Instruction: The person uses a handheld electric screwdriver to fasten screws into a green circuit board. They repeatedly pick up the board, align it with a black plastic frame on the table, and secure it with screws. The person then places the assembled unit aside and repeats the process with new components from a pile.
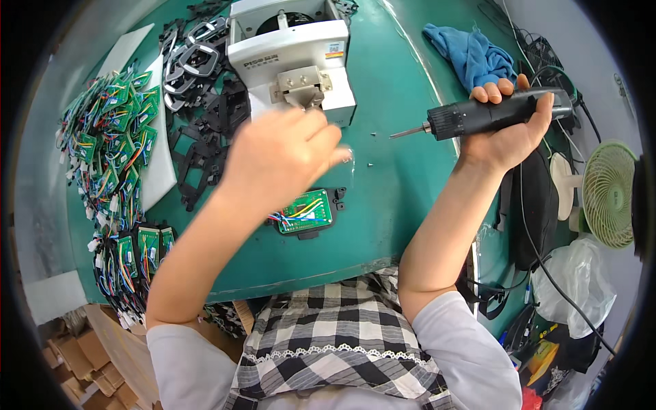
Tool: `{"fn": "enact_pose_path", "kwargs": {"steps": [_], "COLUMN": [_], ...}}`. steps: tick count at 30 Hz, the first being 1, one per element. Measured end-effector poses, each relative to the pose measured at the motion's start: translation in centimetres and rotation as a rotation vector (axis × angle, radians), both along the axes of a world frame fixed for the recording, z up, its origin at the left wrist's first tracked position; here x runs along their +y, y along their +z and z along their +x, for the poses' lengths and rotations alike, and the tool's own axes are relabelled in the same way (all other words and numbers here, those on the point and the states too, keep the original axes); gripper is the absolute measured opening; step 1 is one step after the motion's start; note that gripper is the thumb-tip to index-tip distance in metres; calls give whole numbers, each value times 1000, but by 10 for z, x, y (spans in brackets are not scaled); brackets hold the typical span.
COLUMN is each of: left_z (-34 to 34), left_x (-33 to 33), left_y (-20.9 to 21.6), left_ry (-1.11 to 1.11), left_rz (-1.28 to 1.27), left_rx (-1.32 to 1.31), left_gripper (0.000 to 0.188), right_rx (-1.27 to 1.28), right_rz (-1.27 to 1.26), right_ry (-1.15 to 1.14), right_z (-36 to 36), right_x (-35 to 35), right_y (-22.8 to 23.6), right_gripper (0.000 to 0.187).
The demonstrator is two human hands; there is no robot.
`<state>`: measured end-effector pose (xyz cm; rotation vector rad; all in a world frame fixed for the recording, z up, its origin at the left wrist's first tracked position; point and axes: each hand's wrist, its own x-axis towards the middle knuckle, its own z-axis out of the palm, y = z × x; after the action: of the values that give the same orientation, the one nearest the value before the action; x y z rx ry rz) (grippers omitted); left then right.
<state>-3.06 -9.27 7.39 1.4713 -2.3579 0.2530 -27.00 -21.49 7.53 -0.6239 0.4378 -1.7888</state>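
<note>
My right hand (509, 130) grips a black electric screwdriver (502, 113), its thin bit pointing left over the table. My left hand (287, 160), blurred by motion, has its fingers curled just in front of the white screw feeder (290, 48). Whatever its fingertips hold, if anything, is hidden. The feeder's metal outlet (302, 85) shows just beyond the knuckles. Below the left hand, a green circuit board with coloured wires (305, 212) lies on a black plastic frame (338, 198). A tiny screw (370, 164) rests on the green table (383, 212) to its right.
Heaped wired circuit boards (113, 143) lie at the left, beside a white foam strip (158, 150). Black plastic frames (205, 130) pile up by the feeder. At the right are a blue cloth (471, 55), a green fan (608, 195), a plastic bag (574, 280) and a hanging cable (547, 270).
</note>
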Motion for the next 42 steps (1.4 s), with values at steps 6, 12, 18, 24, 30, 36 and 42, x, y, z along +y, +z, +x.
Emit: {"fn": "enact_pose_path", "kwargs": {"steps": [6, 12, 18, 24, 30, 36, 42], "left_z": [-10, -31, -139, -218, -147, 3, 18], "left_x": [2, -3, -99, -137, -77, 63, 120], "left_y": [-57, -28, -8, -34, -29, -18, -51], "left_ry": [94, 143, 2, -147, -174, 118, 377], "left_rz": [229, 189, 339, 462, 194, 142, 106], "left_rx": [203, 337, 472, 563, 431, 364, 218], "left_gripper": [22, 14, 17, 91, 15, 40, 56], "right_rx": [-66, -293, -91, 78, -1, 221, 536], "right_rz": [22, -97, -319, -389, -424, -320, -534], "right_ry": [-42, 212, 274, 77, 256, 63, 0], "right_z": [-12, -47, -95, -120, -82, 11, 121], "right_x": [1, 2, 22, 34, 31, 37, 42], "right_y": [1, -3, 44, 74, 73, 68, 58], "right_gripper": [46, 45, 51, 44, 42, 56, 52]}}
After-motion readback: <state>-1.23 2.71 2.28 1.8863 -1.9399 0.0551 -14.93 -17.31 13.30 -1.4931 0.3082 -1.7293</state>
